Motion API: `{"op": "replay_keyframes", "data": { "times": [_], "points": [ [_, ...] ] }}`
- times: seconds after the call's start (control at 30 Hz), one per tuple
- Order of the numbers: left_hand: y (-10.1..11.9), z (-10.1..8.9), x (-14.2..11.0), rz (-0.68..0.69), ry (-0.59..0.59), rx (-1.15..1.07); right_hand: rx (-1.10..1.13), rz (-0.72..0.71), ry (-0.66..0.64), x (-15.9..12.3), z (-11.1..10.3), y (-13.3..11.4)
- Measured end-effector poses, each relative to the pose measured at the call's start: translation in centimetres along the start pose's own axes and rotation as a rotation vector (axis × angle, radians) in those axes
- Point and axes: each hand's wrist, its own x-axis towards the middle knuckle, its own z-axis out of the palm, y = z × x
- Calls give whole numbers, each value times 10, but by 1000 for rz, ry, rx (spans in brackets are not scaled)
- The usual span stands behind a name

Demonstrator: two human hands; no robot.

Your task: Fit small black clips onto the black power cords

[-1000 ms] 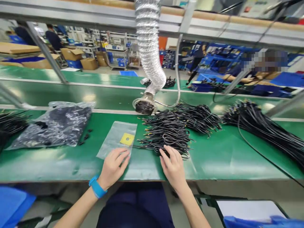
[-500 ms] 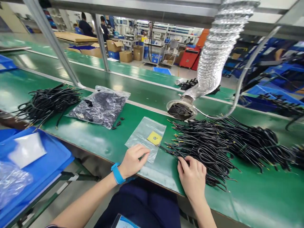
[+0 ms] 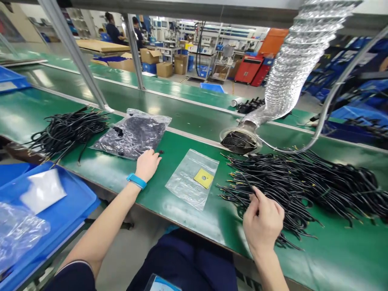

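Observation:
My right hand [image 3: 263, 220] pinches one black cable [image 3: 251, 186] between thumb and fingers, its end raised over the near-left side of a big heap of black cables [image 3: 273, 182]. My left hand [image 3: 148, 165], a blue band on its wrist, reaches down at the near right edge of a clear bag of black parts [image 3: 133, 133]. Its fingers are bent together over the spot where small black pieces lie; whatever is under the fingertips is hidden. One small black piece [image 3: 161, 152] shows just beyond them. Between my hands lies a flat zip bag [image 3: 184, 182] with a yellow square [image 3: 203, 178] that has a hole.
Another bundle of black cables [image 3: 69, 129] lies at the left. A fan on a silver duct [image 3: 239, 141] hangs low behind the cable heap. Blue trays [image 3: 79, 198] stand below the bench's left edge. Two people work in the background.
My left hand has moved left from the zip bag to the small black pieces. My right hand has lifted a cable end off the heap. The view has shifted slightly.

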Motion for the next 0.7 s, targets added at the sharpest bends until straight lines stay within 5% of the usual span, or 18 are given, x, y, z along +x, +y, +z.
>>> {"op": "replay_keyframes", "data": {
  "times": [0.27, 0.53, 0.7],
  "points": [
    [-1, 15, -7, 82, 119, -28, -26, -152, -365, -8, 25, -35],
    [-2, 16, -6, 105, 124, -23, 195, 61, -389, -10, 42, -44],
    [-1, 17, -6, 113, 149, -51, 109, 63, -366, -14, 52, -45]
  ]
}}
